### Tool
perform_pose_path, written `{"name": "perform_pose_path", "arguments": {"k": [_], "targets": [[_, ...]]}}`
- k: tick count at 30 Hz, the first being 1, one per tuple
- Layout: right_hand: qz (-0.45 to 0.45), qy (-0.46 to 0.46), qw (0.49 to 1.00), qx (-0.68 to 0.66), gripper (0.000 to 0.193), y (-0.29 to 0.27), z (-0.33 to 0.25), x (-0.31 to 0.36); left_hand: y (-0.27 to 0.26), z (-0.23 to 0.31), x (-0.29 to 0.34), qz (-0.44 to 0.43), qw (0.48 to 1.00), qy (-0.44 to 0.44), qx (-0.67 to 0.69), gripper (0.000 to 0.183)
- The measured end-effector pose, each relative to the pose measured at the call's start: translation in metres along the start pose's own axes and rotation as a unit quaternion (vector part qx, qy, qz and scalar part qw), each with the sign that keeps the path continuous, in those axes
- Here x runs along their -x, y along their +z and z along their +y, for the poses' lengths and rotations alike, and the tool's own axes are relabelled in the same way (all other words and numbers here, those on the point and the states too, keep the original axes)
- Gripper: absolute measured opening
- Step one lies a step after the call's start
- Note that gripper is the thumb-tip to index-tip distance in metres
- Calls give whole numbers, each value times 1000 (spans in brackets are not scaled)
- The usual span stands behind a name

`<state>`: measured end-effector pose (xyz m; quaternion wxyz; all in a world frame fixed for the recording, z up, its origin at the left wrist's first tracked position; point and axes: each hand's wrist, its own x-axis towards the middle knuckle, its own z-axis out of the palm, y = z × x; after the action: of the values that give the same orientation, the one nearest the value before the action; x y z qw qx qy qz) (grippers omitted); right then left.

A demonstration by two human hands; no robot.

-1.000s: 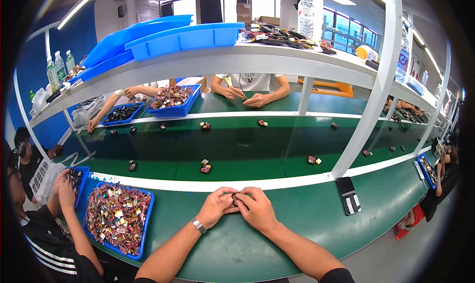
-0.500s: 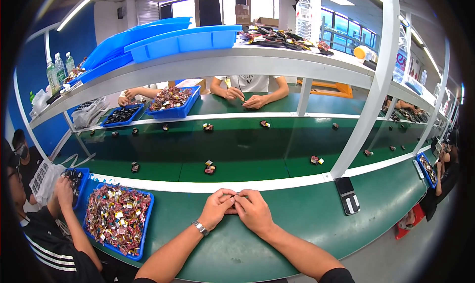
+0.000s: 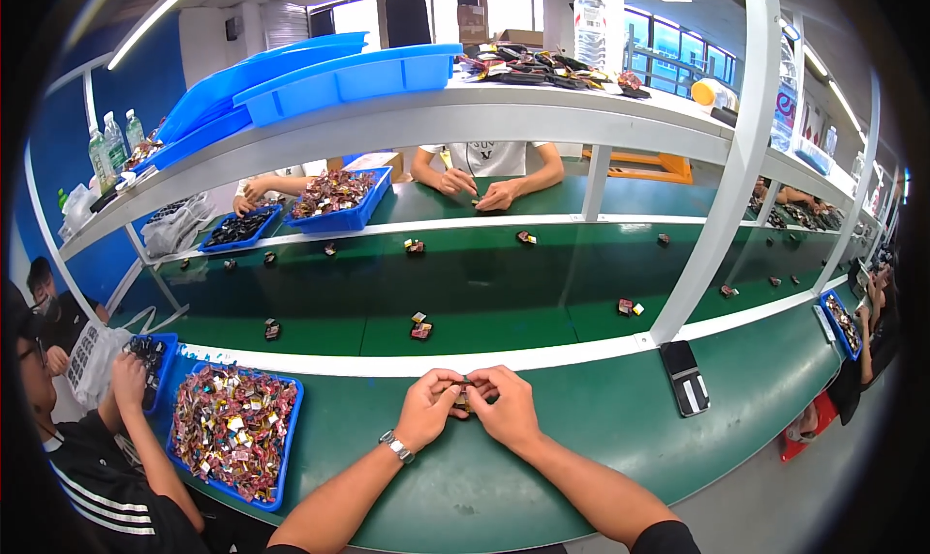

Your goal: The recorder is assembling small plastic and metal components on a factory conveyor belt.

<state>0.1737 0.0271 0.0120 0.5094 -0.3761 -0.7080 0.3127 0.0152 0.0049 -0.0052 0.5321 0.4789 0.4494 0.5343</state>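
Close to the work table's far edge, my left hand (image 3: 426,411), with a metal-banded watch (image 3: 395,446) on its wrist, meets my right hand (image 3: 505,411). Between their fingertips they pinch a small dark and reddish electronic part (image 3: 463,400). Fingers cover most of it, so its exact kind does not show. Both hands are closed on it, thumbs near each other. A blue tray (image 3: 287,457) stands to the left of my left forearm, heaped with small red, yellow and white wired parts (image 3: 232,428).
Beyond a white rail (image 3: 329,362) runs a green conveyor belt (image 3: 484,292) carrying scattered small parts (image 3: 420,330). A black flat case (image 3: 686,380) lies right. Overhead is a shelf (image 3: 542,113) with blue trays (image 3: 349,84). Co-workers sit left, opposite and far right.
My right fingers have lifted and spread a little, so more of the small part shows between my hands. The parts on the belt sit slightly further right; the view has shifted slightly too.
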Motion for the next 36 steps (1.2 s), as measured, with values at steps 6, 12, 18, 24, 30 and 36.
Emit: {"name": "perform_pose_path", "arguments": {"k": [6,12,18,24,30,36], "targets": [[4,19,1000,-4,15,-2,1,0,0,-2,-1,-21,1000,12,6,18],[1,-4,1000,-9,15,0,3,-2,-3,1,-1,-23,1000,9,-6,19],[45,86,994,-44,13,-9,45,-51,-3,-5,-2,40,997,58,7,34],[111,116,968,192,20,-38,93,-115,-7,2,1,33,977,112,-181,22],[10,2,958,287,37,9,56,-106,-27,-9,-12,177,961,143,-157,12],[-14,59,925,376,65,85,45,-104,-27,-7,-14,183,964,123,-147,8]]}}
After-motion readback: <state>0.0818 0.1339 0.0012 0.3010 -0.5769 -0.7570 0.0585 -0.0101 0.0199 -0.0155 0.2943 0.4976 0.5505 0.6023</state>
